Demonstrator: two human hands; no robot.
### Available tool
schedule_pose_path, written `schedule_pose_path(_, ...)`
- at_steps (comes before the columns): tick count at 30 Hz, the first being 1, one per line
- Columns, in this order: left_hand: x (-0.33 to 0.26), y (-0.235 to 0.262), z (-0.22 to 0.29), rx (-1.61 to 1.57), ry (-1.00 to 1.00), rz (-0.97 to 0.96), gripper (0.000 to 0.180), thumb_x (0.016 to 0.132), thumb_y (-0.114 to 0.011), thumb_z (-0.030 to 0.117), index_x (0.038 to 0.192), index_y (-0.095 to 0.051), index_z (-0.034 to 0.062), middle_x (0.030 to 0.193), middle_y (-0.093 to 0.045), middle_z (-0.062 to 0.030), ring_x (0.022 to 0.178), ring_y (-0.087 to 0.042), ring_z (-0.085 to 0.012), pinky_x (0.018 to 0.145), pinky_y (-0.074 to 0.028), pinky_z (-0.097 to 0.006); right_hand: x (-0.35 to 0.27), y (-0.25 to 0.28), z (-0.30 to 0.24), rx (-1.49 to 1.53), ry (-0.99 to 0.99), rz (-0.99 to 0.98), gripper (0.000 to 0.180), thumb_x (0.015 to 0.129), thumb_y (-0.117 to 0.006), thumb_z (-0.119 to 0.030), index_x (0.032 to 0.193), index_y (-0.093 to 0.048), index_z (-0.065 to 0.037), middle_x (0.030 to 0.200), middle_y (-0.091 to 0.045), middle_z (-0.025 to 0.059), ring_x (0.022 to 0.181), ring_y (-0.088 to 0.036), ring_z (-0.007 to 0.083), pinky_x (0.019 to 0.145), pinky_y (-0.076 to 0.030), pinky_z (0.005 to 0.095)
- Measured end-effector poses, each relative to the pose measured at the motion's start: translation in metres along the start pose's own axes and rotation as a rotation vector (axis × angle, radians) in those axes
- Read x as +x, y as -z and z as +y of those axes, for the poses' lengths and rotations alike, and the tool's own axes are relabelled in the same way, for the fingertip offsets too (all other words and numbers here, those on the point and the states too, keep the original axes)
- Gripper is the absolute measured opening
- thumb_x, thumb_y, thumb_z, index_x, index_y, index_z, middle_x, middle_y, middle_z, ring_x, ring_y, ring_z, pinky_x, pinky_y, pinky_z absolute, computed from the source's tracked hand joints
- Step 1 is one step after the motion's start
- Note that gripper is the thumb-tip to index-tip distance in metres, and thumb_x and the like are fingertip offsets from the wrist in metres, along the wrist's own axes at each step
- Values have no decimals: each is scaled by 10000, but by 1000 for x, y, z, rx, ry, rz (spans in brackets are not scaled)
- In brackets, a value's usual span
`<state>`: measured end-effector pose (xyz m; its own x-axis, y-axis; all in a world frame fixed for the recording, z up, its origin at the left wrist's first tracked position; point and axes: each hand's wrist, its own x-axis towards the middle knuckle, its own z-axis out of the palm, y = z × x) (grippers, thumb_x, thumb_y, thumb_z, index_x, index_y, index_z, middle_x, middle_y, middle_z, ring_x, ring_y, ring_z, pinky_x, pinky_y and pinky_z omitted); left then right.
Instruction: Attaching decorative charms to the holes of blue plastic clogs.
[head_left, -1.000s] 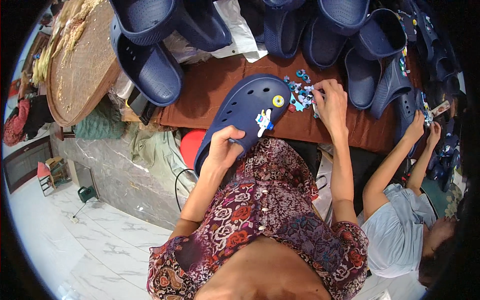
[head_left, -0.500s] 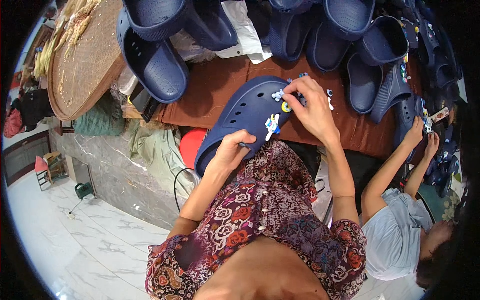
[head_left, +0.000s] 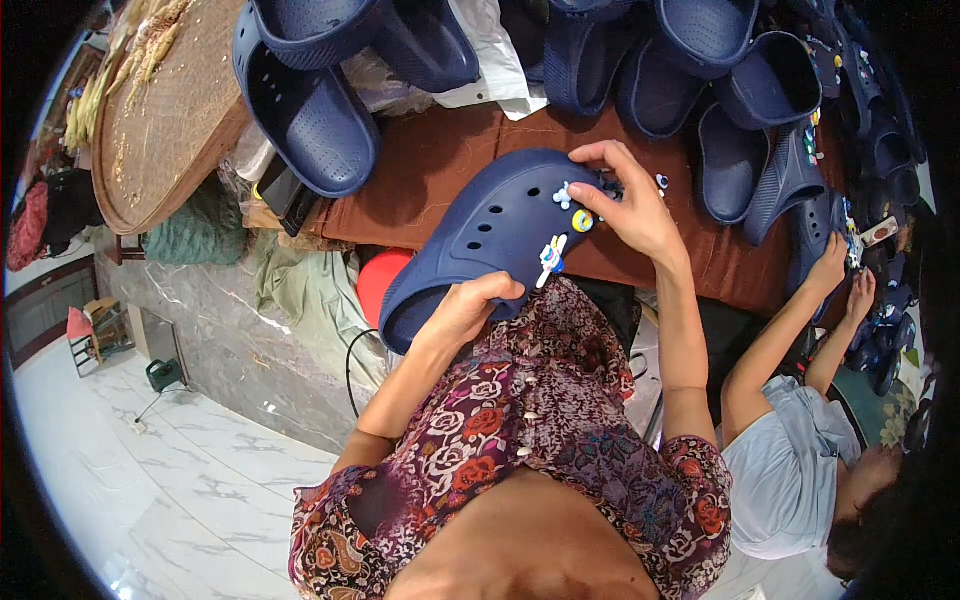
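Observation:
A navy blue clog with round holes is held above the edge of the brown cloth, its toe pointing away to the right. My left hand is closed on the clog's near side by the opening, thumb on top. On the upper sit a white-and-blue figure charm, a yellow round charm and a light blue charm. My right hand grips the toe end, its thumb against the light blue charm and its index finger reaching over the toe edge. Its other fingers are partly hidden.
Several navy clogs are piled along the far side of the brown cloth. A small charm lies right of my right hand. At the right, another person handles a decorated clog. A woven tray leans at left.
My right hand has gone from pinching at the light blue charm to spreading over the toe, thumb on the charm. The clog has tilted slightly, held by my left hand throughout.

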<state>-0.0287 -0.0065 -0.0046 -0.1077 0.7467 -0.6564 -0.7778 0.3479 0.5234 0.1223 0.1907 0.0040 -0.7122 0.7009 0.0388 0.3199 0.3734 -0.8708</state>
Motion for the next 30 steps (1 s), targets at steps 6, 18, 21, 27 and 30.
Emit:
schedule_pose_path(6, -3, 1, 4, 38, 64, 11, 207, 698, -648, -15, 902, -647, 22, 879, -635, -27, 792, -589, -141, 748, -462, -287, 0, 3, 3, 130, -97, -92, 347, 831, -721, -192, 1124, -604, -48, 1029, -592, 80, 988, -556, 201, 846, -436, 321)
schedule_pose_path(18, -5, -2, 2, 11, 38, -23, 188, 721, -639, -14, 908, -647, 12, 888, -635, -31, 803, -587, -138, 743, -462, -283, -8, -7, 3, 79, 33, -32, 251, 776, -771, -167, 976, -675, -52, 1106, -564, 87, 1079, -545, 218, 935, -418, 330)
schedule_pose_path(21, -10, -8, 1, 49, 17, 5, 156, 718, -634, -15, 872, -658, -25, 877, -642, -51, 820, -583, -161, 792, -454, -313, -10, -8, 5, 77, 27, -16, 270, 777, -770, -160, 1002, -668, -53, 1120, -555, 89, 1085, -542, 217, 934, -418, 328)
schedule_pose_path(27, -12, -3, -6, 113, -92, -48, 191, 729, -649, 7, 919, -629, 13, 866, -621, -26, 775, -572, -131, 725, -464, -277, -14, -14, 11, 380, -198, -58, 487, 812, -763, -171, 1224, -543, -34, 1127, -555, 64, 1083, -537, 157, 915, -434, 300)
schedule_pose_path(30, -23, -2, -2, 93, -44, -23, 203, 722, -648, 6, 923, -621, 14, 867, -615, -27, 776, -570, -132, 718, -460, -275, -15, -20, 9, 505, -200, -156, 547, 845, -737, -164, 1299, -470, -18, 1186, -540, 66, 1096, -520, 127, 935, -435, 287)
